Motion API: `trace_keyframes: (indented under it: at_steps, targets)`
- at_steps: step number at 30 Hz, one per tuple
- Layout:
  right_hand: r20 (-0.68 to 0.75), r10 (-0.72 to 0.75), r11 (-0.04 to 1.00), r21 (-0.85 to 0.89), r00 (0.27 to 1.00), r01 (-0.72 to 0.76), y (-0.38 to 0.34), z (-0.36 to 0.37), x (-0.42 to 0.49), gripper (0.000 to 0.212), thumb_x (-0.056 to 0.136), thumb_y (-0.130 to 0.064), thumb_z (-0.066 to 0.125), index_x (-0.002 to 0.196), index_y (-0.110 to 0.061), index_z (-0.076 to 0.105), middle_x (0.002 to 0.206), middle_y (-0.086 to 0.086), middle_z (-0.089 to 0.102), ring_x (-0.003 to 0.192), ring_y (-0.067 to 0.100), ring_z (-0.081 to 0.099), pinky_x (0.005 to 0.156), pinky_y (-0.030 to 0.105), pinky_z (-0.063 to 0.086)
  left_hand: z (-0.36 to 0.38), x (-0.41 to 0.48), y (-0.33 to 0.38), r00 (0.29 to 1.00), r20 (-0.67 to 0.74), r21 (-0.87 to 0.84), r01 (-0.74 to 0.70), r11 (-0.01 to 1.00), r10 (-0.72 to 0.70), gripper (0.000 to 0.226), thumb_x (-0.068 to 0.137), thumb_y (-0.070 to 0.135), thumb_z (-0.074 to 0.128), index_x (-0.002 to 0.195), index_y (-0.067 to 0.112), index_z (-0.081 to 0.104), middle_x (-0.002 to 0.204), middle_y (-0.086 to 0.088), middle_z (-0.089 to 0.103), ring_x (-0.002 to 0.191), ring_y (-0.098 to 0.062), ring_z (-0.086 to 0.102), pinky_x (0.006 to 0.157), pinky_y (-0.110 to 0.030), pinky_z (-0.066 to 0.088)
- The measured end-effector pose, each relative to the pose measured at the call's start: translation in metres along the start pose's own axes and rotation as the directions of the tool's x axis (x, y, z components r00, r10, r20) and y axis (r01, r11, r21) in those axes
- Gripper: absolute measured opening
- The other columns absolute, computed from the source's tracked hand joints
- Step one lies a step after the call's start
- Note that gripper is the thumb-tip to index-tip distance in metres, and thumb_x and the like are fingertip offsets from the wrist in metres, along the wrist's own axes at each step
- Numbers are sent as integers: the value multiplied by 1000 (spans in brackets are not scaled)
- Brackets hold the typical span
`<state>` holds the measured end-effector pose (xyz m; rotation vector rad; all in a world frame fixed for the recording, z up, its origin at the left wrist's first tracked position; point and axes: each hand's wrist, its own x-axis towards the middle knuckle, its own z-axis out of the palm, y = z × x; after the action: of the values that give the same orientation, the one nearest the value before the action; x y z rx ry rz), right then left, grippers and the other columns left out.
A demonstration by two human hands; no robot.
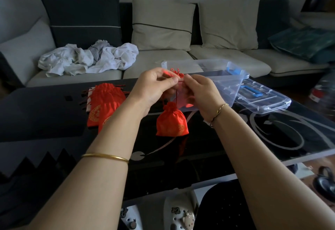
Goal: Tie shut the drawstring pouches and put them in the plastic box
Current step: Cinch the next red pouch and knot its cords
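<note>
Red pouch (171,121) | soft, light, dangling off cord (176,95); left hand (155,86), right hand (199,92) fingers pinched on cord; grip there, not fabric

The pouch (171,121) is bright red with a gold emblem low on its side, and its cord (176,93) is red too. The pouches (104,102) in the pile are the same red, with round gold emblems. The box (226,86) is clear. The lid (268,102) is clear with blue clips. The table (272,135) is glossy black with silver swirls. The sofa (163,61) is cream. A dark grey cushion (81,15) bears a pale stripe, a beige cushion (161,21) a thin dark line, and a teal cushion (301,41) is mottled. The cloth heap (87,57) is white with a grey-striped piece. The bangle (105,157) is gold.
</note>
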<state>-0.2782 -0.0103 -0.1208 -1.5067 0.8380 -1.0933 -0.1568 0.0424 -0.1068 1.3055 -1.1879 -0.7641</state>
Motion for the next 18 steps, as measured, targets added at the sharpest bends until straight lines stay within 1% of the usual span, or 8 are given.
trace_keyframes:
  at_steps: [2, 3, 5, 7, 9, 12, 15, 18]
  targets:
    - [83, 78, 983, 162, 994, -90, -4, -4, -2, 32, 96, -18, 48, 65, -10, 49, 58, 3, 44, 48, 12, 39, 47, 24, 32, -1, 1, -1, 999, -54, -56, -9, 998, 6, 17, 88, 4, 62, 76, 16, 66, 65, 3, 67, 55, -6, 61, 56, -21, 52]
    - [163, 115, 978, 155, 980, -140, -5, -7, -4, 31, 95, -18, 49, 65, -11, 50, 56, 2, 44, 47, 11, 39, 46, 23, 32, -2, 2, -2, 998, -65, -48, -19, 999, 16, 18, 86, 2, 63, 74, 16, 66, 67, 1, 69, 58, -7, 63, 61, -22, 54]
    - [281, 211, 978, -50, 936, -205, -3, -12, -8, 31, 94, -21, 51, 64, -13, 51, 55, 1, 47, 49, 12, 41, 48, 21, 35, -3, 1, -3, 998, -47, 8, -41, 999, 41, 20, 83, -2, 64, 73, 16, 66, 72, -2, 70, 64, -9, 64, 69, -23, 54]
    - [237, 268, 945, -251, 934, -208, 2, -13, -7, 28, 93, -24, 52, 67, -14, 54, 63, 5, 53, 54, 15, 48, 53, 24, 39, -3, -1, -1, 998, -2, 67, -65, 996, 65, 21, 82, -6, 63, 75, 14, 64, 74, -3, 69, 63, -7, 63, 67, -20, 53]
    - [92, 174, 949, -282, 981, -142, 7, -10, -1, 24, 92, -24, 53, 72, -13, 57, 74, 11, 60, 67, 22, 57, 63, 33, 50, -3, -4, 3, 992, 42, 185, -127, 975, 121, 21, 83, -7, 63, 80, 14, 63, 76, 1, 68, 64, 0, 64, 68, -14, 52]
    - [35, 68, 996, -60, 997, -66, 9, -2, 5, 22, 96, -11, 44, 80, -12, 59, 76, 8, 61, 69, 23, 60, 69, 39, 52, -4, -8, 9, 961, 117, 408, -277, 870, 251, 21, 83, -4, 62, 92, 15, 64, 79, 4, 64, 74, -1, 63, 74, -13, 50]
    - [178, 125, 985, 99, 976, -144, 14, 4, 2, 24, 99, -10, 37, 90, -13, 59, 75, 5, 63, 61, 16, 61, 58, 29, 46, -1, -10, 6, 906, 104, 594, -388, 704, 411, 23, 83, 4, 62, 100, 18, 66, 79, 6, 64, 80, -10, 60, 79, -23, 47]
    - [294, 171, 955, 185, 940, -232, 16, 2, 1, 24, 99, -14, 41, 87, -13, 62, 70, 0, 67, 64, 16, 57, 61, 28, 43, 2, -10, 3, 862, 27, 640, -403, 654, 506, 25, 82, 7, 64, 104, 18, 66, 80, 10, 65, 81, -10, 60, 79, -28, 48]
